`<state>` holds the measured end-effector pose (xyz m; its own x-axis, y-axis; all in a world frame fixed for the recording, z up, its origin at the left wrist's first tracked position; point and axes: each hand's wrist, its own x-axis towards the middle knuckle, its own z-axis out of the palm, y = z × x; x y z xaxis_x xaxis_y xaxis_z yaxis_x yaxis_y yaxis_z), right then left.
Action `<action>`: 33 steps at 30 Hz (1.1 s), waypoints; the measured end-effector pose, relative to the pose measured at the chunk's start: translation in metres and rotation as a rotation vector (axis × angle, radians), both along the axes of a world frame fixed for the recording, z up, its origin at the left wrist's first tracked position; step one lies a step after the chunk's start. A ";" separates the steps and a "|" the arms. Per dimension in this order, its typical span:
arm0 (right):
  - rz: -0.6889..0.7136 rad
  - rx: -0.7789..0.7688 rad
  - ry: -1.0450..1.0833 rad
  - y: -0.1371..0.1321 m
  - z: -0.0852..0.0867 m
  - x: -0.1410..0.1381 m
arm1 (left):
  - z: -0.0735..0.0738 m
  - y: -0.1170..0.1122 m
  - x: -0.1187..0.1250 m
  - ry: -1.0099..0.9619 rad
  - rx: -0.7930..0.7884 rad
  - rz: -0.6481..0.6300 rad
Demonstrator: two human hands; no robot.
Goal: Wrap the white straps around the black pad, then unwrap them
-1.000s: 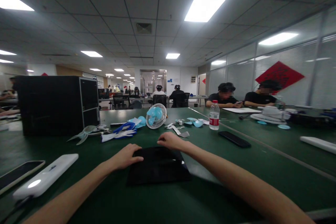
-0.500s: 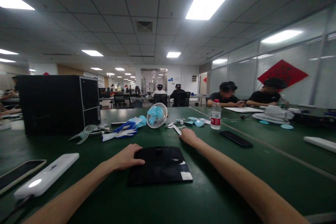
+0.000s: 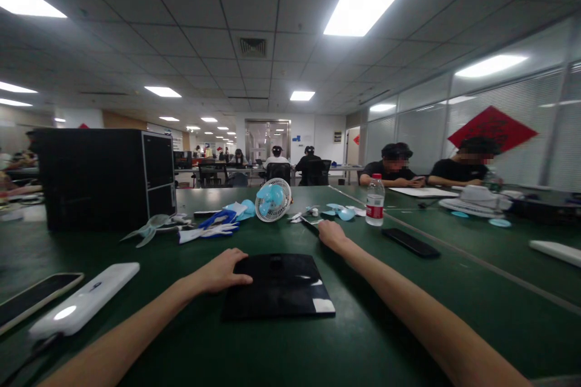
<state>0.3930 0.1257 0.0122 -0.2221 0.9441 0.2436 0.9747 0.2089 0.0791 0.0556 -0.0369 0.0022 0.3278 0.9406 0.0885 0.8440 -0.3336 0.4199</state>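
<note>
A flat black square panel [image 3: 279, 285] lies on the green table [image 3: 281, 351] in front of me. My left hand [image 3: 222, 272] rests on its near left corner, fingers flat and stretched out. My right hand [image 3: 332, 234] is stretched out beyond the panel's far right corner, fingers curled over a thin dark strip [image 3: 310, 225] on the table; whether they grip it is hidden. A small blue and white fan [image 3: 272, 199] stands just behind.
A black computer case [image 3: 104, 178] stands at the left. White and blue gloves [image 3: 209, 228], a water bottle [image 3: 374, 200], a phone [image 3: 411, 242], a white device [image 3: 84, 299] and another phone [image 3: 34, 296] lie around. People sit at the far right.
My right hand left the panel's far edge and reached forward and right to the small parts near the fan. The left hand stayed on the panel.
</note>
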 end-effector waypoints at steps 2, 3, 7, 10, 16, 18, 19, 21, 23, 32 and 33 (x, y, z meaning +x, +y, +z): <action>-0.028 0.034 0.011 0.000 0.002 0.003 | -0.001 0.001 0.000 0.004 0.013 -0.009; -0.042 0.055 0.017 0.000 0.004 0.004 | -0.002 0.001 0.000 0.003 0.015 -0.012; -0.085 0.118 0.048 -0.001 0.016 0.012 | -0.002 0.001 -0.001 0.004 0.002 -0.008; -0.098 0.174 0.070 -0.006 0.031 0.021 | -0.002 0.002 -0.001 0.007 -0.001 -0.015; -0.090 0.260 0.118 -0.028 0.061 0.042 | -0.003 0.002 -0.001 -0.006 0.004 -0.028; -0.040 0.289 0.165 -0.040 0.070 0.046 | -0.004 0.001 -0.001 -0.007 0.003 -0.024; -0.004 0.302 0.193 -0.048 0.074 0.047 | -0.004 0.001 0.000 -0.009 0.006 -0.023; 0.081 0.321 0.252 -0.064 0.079 0.046 | -0.003 0.002 0.000 -0.023 0.049 -0.015; 0.186 0.325 0.323 -0.082 0.081 0.041 | 0.000 0.004 -0.001 -0.049 0.159 0.012; 0.588 0.077 0.567 -0.137 0.067 0.000 | 0.044 -0.010 -0.003 -0.287 0.675 0.218; 0.611 0.053 0.580 -0.141 0.066 -0.003 | 0.047 -0.015 -0.001 -0.299 0.670 0.211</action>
